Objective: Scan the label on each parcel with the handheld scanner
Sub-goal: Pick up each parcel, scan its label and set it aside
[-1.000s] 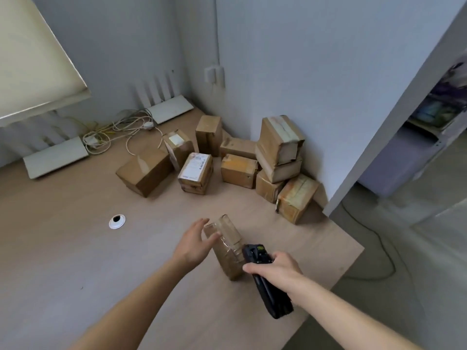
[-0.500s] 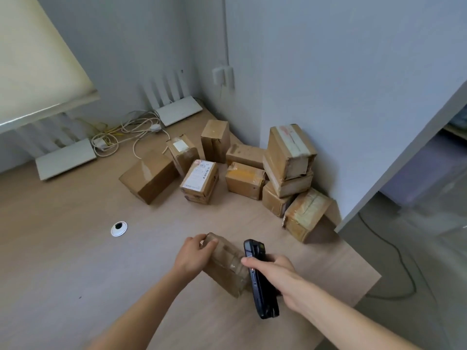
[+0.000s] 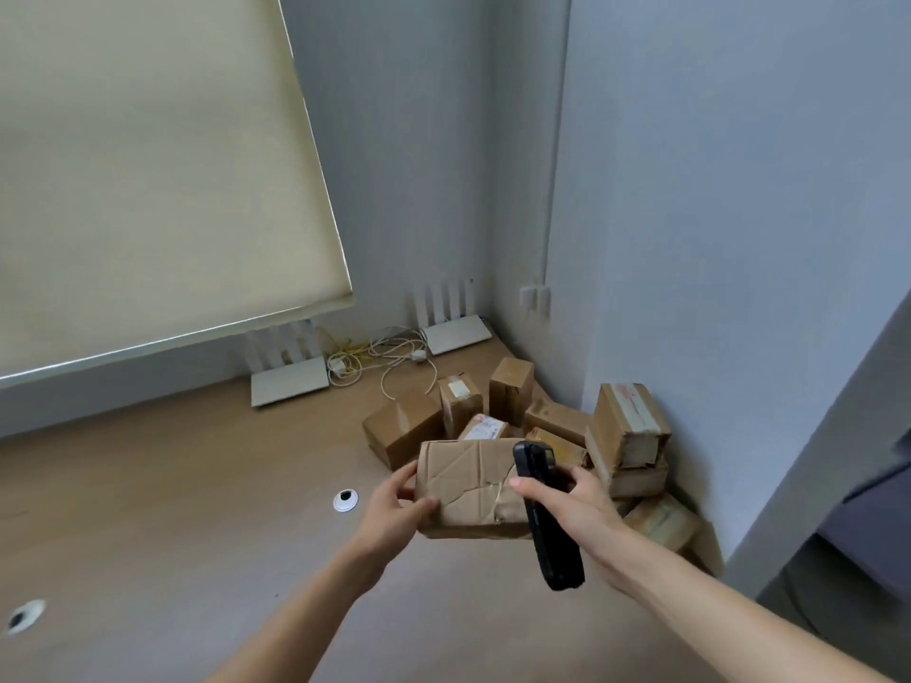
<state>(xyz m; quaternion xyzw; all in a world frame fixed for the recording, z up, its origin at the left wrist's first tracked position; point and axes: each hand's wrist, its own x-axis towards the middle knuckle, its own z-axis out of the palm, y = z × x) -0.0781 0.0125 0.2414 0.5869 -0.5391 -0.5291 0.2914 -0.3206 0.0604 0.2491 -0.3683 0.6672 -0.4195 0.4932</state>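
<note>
A creased brown cardboard parcel (image 3: 468, 490) is raised above the desk, its taped plain face turned toward me; no label shows on that face. My left hand (image 3: 394, 510) grips its left end, thumb on the front. My right hand (image 3: 572, 505) holds the black handheld scanner (image 3: 547, 515) upright against the parcel's right end, with a fingertip touching the cardboard. Behind them, several more brown parcels (image 3: 626, 426) are piled in the corner against the wall; one of them (image 3: 485, 428) shows a white label.
The wooden desk (image 3: 172, 510) has a white cable grommet (image 3: 345, 500) left of my hands and another (image 3: 22, 618) at the far left. Two white routers (image 3: 288, 382) and tangled cables (image 3: 384, 352) sit at the back. The desk's edge drops off at the right.
The parcel has been lifted off the desk and turned so its broad face points at me. The scanner moved up beside its right end. My view tilted upward.
</note>
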